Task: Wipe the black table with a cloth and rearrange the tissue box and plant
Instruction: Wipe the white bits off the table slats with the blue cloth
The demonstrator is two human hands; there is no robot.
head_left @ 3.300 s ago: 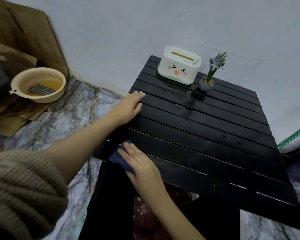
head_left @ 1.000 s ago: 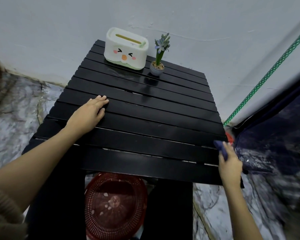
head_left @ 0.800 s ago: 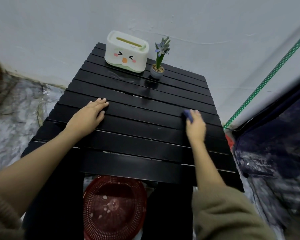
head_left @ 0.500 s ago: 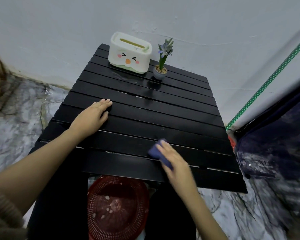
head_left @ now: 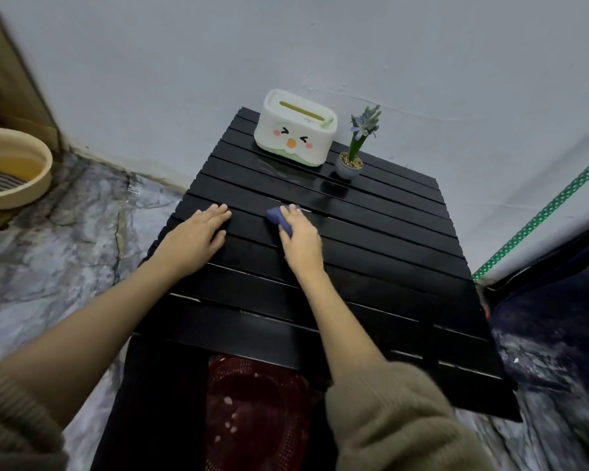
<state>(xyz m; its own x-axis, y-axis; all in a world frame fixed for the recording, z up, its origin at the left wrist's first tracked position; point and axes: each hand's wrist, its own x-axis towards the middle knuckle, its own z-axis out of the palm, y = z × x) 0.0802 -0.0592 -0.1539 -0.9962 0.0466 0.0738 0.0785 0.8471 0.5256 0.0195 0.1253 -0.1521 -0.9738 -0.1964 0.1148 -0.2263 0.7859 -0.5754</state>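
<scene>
The black slatted table fills the middle of the head view. My right hand presses a small blue cloth onto the slats near the table's centre. Flat on the table's left side lies my left hand, fingers together, holding nothing. At the far edge stands a white tissue box with a cartoon face. Just to its right is a small grey pot with a purple-flowered plant.
A beige basin with water and a striped cloth sits on the marble floor at far left, in front of cardboard. A dark red basket lies under the table's near edge. A green patterned strip and dark fabric are on the right.
My right hand has swept the blue cloth from the near right part of the table up and left to its centre. The left hand has stayed in place.
</scene>
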